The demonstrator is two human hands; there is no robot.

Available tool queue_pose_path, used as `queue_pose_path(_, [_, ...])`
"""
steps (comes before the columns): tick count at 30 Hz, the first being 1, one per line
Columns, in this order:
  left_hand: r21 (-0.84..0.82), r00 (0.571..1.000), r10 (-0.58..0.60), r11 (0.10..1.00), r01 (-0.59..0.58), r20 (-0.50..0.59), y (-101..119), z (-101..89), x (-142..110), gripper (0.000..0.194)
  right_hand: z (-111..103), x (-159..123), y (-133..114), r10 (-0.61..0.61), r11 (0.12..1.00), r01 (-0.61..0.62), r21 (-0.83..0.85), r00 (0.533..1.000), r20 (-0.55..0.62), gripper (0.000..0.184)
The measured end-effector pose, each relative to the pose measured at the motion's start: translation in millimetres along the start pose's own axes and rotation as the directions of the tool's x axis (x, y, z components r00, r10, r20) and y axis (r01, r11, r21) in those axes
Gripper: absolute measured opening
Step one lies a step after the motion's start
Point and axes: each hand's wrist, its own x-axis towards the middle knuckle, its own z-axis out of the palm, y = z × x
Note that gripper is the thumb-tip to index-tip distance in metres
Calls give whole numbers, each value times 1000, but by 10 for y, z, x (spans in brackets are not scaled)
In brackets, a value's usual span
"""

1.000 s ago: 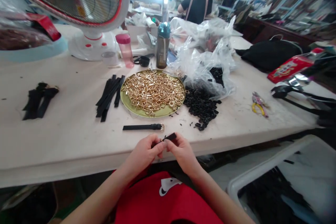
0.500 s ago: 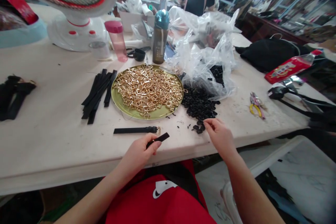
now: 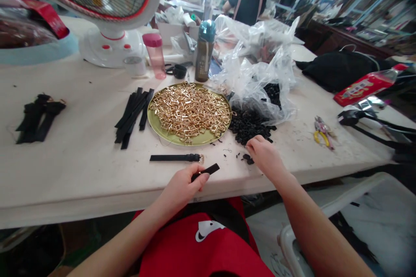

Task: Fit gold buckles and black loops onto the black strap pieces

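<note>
My left hand is closed around a short black strap, whose flat end sticks out to the right past the thumb. A glint of gold metal shows between the fingers. My right hand has its fingertips pinched at the front edge of a pile of small black loops; what is between them is too small to make out. Just beyond my left hand lies another black strap with a gold buckle. Many gold buckles are heaped on a round greenish plate.
Loose black straps lie left of the plate, with a strap bundle farther left. Behind stand a fan, a pink bottle, a dark bottle and a plastic bag. Pliers lie right.
My right hand has shifted left and slightly away from me along the front of the loop pile. My left hand keeps its strap. The whole view has swung slightly left.
</note>
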Motion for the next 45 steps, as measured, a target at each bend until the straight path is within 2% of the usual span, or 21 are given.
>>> queue_pose_path(1, [-35, 1000, 0, 999, 0, -12, 24, 5, -22, 20, -35, -30, -66, 31, 977, -23, 210, 999, -33, 13])
queue_pose_path(2, [-83, 1000, -6, 997, 4, -23, 53, 11, -43, 20, -70, -67, -151, 71, 900, -49, 434, 997, -34, 14])
queue_pose_path(4, [-218, 999, -33, 975, 27, -24, 118, 23, -80, 23, -127, -156, -371, 136, 611, -123, 782, 989, 48, 21])
queue_pose_path(6, [-390, 997, -73, 918, 74, 18, 180, 33, -115, 27, -154, -255, -625, 158, 325, -188, 927, 977, 143, 23])
queue_pose_path(7, [-469, 995, -86, 878, 99, 48, 204, 34, -134, 28, -156, -303, -747, 163, 230, -195, 953, 974, 159, 22])
queue_pose_path(9, [-587, 991, -89, 799, 129, 97, 237, 27, -181, 28, -151, -384, -957, 167, 134, -165, 977, 976, 141, 22])
queue_pose_path(11, [-648, 989, -89, 748, 146, 119, 251, 9, -237, 27, -146, -440, -1102, 142, 133, -125, 983, 984, 106, 26])
queue_pose_path(14, [-699, 980, -114, 688, 195, 161, 250, -21, -312, 27, -142, -490, -1215, 98, 202, -87, 976, 993, 69, 24])
queue_pose_path(17, [-716, 970, -136, 655, 241, 202, 232, -21, -340, 26, -100, -518, -1268, 128, 215, -59, 975, 991, 32, 20])
queue_pose_path(23, [-676, 978, -188, 710, 196, 86, 180, 44, -292, 24, 88, -511, -1349, 230, 209, -91, 974, 972, 42, 19])
queue_pose_path(26, [-642, 980, -184, 744, 188, 73, 142, 54, -257, 25, 127, -478, -1410, 256, 191, -105, 976, 965, 54, 21])
queue_pose_path(28, [-631, 981, -184, 754, 182, 63, 114, 53, -231, 26, 124, -458, -1455, 263, 144, -115, 983, 962, 74, 23])
queue_pose_path(32, [-601, 983, -184, 784, 156, 15, 77, 68, -174, 27, 121, -425, -1525, 292, -64, -167, 984, 939, 179, 20])
queue_pose_path(34, [-565, 984, -174, 815, 127, -30, 59, 95, -148, 25, 143, -410, -1547, 327, -109, -159, 981, 926, 187, 20])
queue_pose_path(36, [-526, 985, -152, 846, 90, -76, 35, 126, -128, 23, 179, -400, -1561, 362, -75, -126, 989, 921, 145, 21])
queue_pose_path(40, [-355, 986, -77, 935, 20, -148, -21, 112, -116, 21, 259, -402, -1540, 364, 93, -100, 991, 930, 60, 22])
queue_pose_path(43, [-154, 993, -5, 988, -13, -115, -48, 10, -114, 20, 286, -420, -1474, 281, 188, -114, 975, 958, 58, 22])
queue_pose_path(45, [-39, 996, 44, 998, -47, -72, -58, -56, -111, 18, 279, -432, -1433, 201, 291, -104, 951, 979, 45, 21])
